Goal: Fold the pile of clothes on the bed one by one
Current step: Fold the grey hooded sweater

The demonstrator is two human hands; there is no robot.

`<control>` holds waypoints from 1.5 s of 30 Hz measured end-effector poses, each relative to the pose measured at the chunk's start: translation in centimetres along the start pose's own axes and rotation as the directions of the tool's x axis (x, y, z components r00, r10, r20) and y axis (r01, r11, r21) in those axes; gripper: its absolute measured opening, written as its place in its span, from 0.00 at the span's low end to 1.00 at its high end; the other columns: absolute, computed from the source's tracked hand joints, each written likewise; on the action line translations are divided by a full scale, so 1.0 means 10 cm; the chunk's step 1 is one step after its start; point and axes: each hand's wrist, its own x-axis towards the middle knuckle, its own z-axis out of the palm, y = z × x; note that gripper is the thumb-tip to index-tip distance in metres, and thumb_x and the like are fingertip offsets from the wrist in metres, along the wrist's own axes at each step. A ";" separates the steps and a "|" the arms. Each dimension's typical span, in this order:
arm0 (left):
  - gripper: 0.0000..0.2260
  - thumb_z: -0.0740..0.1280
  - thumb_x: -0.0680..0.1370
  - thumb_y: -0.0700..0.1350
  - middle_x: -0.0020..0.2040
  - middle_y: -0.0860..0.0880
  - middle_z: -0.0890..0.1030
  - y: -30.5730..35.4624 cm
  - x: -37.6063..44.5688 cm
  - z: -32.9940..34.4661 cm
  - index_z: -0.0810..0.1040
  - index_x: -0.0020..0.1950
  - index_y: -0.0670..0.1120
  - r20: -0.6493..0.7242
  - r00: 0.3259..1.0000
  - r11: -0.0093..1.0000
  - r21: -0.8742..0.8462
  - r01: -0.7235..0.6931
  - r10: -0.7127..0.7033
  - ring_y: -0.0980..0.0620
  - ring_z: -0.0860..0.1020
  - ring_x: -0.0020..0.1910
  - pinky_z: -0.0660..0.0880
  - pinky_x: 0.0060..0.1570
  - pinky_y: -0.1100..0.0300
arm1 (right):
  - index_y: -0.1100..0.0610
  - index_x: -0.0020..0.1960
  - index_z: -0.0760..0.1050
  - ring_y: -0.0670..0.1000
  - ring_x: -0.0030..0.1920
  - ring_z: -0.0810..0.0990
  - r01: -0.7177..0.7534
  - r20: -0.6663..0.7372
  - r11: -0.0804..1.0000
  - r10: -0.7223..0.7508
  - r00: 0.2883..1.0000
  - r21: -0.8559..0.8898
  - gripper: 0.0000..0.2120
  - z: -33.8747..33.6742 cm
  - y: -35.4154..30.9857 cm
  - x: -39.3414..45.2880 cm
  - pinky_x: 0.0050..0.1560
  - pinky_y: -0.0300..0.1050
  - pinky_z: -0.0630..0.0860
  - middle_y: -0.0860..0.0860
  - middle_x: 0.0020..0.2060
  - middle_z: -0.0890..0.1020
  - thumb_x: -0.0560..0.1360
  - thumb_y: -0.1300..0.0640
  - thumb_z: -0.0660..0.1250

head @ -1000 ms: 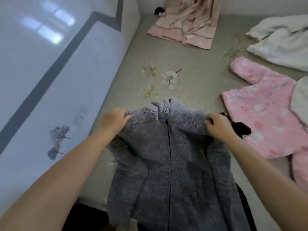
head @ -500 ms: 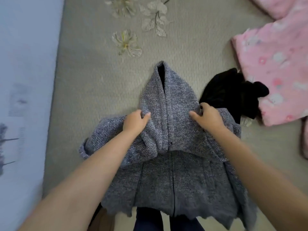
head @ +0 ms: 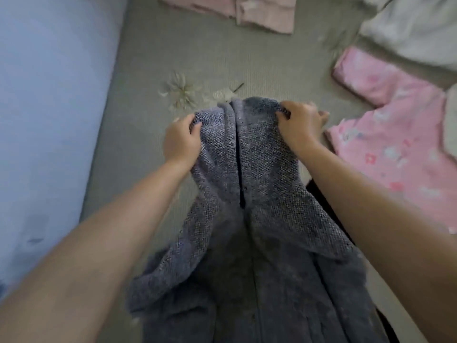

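Now the left hand (head: 181, 141) grips the left upper edge of the grey knit cardigan (head: 249, 206), which hangs over the bed (head: 247, 60). Across its front opening, the right hand (head: 300, 125) clutches the other upper edge. Further right lies a pink patterned garment (head: 395, 149).

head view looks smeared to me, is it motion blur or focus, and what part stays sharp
Head view: looks like motion blur, smearing the forearms, the lower grey knit cardigan and the flower print on the bed; sharpest is the knit weave between the left hand and right hand; light is soft, no glare.
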 end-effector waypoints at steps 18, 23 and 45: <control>0.30 0.51 0.79 0.59 0.76 0.44 0.44 -1.07 -1.24 1.11 0.47 0.76 0.45 0.639 0.753 0.871 0.449 -0.198 -0.159 0.46 0.41 0.75 0.44 0.72 0.47 | 0.57 0.67 0.69 0.63 0.69 0.66 0.244 0.495 0.873 -0.003 0.869 -0.423 0.23 1.01 1.08 -1.70 0.66 0.69 0.54 0.61 0.68 0.68 0.75 0.50 0.65; 0.39 0.49 0.75 0.65 0.74 0.41 0.35 -1.34 -1.40 1.37 0.37 0.75 0.43 0.624 0.769 0.799 0.529 -0.286 -0.138 0.43 0.34 0.73 0.33 0.69 0.46 | 0.50 0.68 0.68 0.64 0.69 0.64 0.187 0.408 0.883 0.006 0.913 -0.431 0.23 1.21 1.32 -1.76 0.66 0.65 0.44 0.60 0.69 0.67 0.76 0.44 0.55; 0.28 0.58 0.77 0.48 0.73 0.36 0.55 -0.49 -2.13 1.66 0.56 0.71 0.33 0.474 0.787 0.843 0.155 -0.516 0.395 0.44 0.47 0.71 0.45 0.69 0.47 | 0.63 0.53 0.75 0.60 0.55 0.76 -0.265 -0.022 0.936 0.268 0.963 -0.233 0.22 0.34 2.00 -2.85 0.56 0.57 0.64 0.59 0.52 0.79 0.68 0.48 0.71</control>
